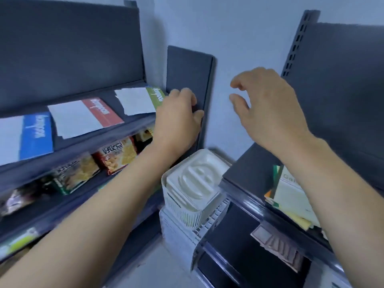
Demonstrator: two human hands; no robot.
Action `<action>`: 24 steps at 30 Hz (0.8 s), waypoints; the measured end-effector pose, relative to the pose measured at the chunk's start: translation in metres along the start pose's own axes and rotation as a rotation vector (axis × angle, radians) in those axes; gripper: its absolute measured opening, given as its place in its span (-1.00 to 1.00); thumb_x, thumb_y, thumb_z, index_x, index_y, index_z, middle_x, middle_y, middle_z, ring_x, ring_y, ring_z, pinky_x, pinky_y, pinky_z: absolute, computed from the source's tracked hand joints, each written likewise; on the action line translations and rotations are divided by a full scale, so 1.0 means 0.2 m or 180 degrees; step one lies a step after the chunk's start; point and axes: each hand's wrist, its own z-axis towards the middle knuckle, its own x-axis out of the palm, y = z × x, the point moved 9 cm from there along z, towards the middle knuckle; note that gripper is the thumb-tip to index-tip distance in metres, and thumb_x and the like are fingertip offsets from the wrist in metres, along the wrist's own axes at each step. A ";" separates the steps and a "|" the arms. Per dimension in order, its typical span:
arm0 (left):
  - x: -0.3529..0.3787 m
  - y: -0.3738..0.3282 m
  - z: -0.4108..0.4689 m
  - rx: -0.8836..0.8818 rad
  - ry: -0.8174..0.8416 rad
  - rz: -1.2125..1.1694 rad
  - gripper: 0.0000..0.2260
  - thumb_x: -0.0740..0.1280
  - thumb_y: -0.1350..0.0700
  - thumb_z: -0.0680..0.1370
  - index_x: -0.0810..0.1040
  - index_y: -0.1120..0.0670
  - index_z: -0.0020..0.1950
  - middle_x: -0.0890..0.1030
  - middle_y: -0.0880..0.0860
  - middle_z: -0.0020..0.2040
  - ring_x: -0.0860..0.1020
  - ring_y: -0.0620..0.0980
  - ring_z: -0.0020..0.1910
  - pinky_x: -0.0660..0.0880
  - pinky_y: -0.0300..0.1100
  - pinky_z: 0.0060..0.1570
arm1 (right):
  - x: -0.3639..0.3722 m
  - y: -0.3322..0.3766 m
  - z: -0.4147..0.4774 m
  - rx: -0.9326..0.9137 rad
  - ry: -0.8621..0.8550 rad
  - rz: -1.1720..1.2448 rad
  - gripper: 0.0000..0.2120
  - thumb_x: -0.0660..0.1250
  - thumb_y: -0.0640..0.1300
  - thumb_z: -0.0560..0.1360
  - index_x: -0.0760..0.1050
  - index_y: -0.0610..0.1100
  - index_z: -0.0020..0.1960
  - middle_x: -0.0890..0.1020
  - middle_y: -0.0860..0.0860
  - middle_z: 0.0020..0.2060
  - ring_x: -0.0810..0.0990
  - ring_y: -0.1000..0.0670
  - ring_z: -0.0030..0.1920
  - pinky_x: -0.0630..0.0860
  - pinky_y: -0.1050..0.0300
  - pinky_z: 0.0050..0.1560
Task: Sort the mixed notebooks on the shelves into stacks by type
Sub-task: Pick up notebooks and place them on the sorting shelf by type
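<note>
- left hand (178,115) is up at the right end of the top left shelf (135,123), knuckles bent, fingertips down on the end of the green notebook (143,99); gripping the cover or only touching it, can't tell from here.
- right hand (268,107) hangs in the air in front of the pale wall, between the two shelf units, fingers loosely curled and spread, holding nothing.
- along that top left shelf, three notebooks lie flat in a row: blue notebook (35,136) at the left, red notebook (87,117) in the middle, the green one at the right, each apart from its neighbour.
- over on the right shelf (245,167), a mixed stack of notebooks (291,194) sits partly hidden under the right forearm, a green-and-white cover on top.
- one level below on the left, snack packets (116,156) stand in a row.
- down in the corner, a white basket (187,213) with a lid rests on pale crates.
</note>
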 end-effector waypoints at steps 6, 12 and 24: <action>-0.40 0.50 -0.08 -0.0762 -0.0458 0.0330 -0.85 0.30 0.11 0.54 0.47 0.14 0.07 0.49 0.09 0.02 0.46 0.10 -0.02 0.42 -0.04 0.01 | 0.24 0.48 0.27 -0.0657 -0.0089 0.0618 -0.83 0.24 -0.20 0.53 0.49 -0.23 0.08 0.55 -0.16 -0.03 0.46 -0.22 0.03 0.35 -0.06 0.00; -0.62 0.95 -0.09 -0.1491 -0.0706 0.0771 -0.84 0.29 0.11 0.55 0.46 0.14 0.09 0.49 0.08 0.05 0.45 0.06 -0.04 0.38 -0.12 -0.07 | 0.49 0.79 0.50 -0.1017 -0.0071 0.1031 -0.83 0.20 -0.17 0.56 0.47 -0.20 0.10 0.54 -0.13 0.03 0.44 -0.17 0.08 0.33 0.01 0.04; -0.38 1.84 0.10 -0.3225 0.0048 0.0971 -0.48 0.34 -0.08 0.51 0.30 0.24 0.28 0.48 0.20 0.19 0.50 0.18 0.11 0.39 -0.06 -0.12 | 1.08 0.88 1.03 -0.1098 0.0292 0.1152 -0.80 0.20 -0.15 0.57 0.46 -0.19 0.15 0.53 -0.13 0.06 0.44 -0.18 0.12 0.35 -0.05 0.09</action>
